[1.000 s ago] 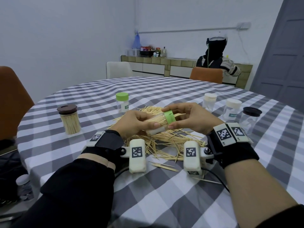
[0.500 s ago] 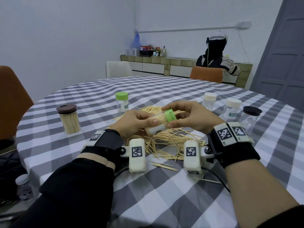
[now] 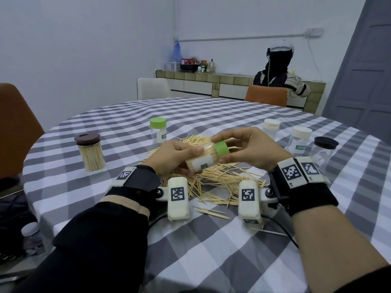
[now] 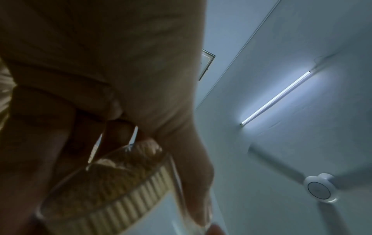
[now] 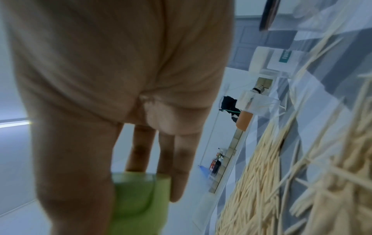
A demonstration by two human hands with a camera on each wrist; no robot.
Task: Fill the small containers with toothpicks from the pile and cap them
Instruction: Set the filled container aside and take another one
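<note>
A small clear container (image 3: 201, 162) packed with toothpicks lies tilted in the air above the toothpick pile (image 3: 220, 178). My left hand (image 3: 175, 159) grips its body; in the left wrist view the container's (image 4: 112, 182) base shows the toothpick ends. My right hand (image 3: 245, 149) pinches the green cap (image 3: 222, 148) sitting on its mouth, and the right wrist view shows the cap (image 5: 138, 194) between thumb and fingers. A second green-capped container (image 3: 158, 134) stands behind the pile.
A brown-lidded jar of toothpicks (image 3: 90, 154) stands at the left. At the right stand two white-capped containers (image 3: 270, 129) (image 3: 300, 143) and a black-lidded jar (image 3: 322, 152). Loose toothpicks (image 3: 213, 213) lie near the front. Chairs ring the checked table (image 3: 211, 250); a person (image 3: 279, 75) sits far back.
Both hands with the container have lifted slightly and tilted a little; the right fingers have shifted on the green cap. Nothing else on the table moved.
</note>
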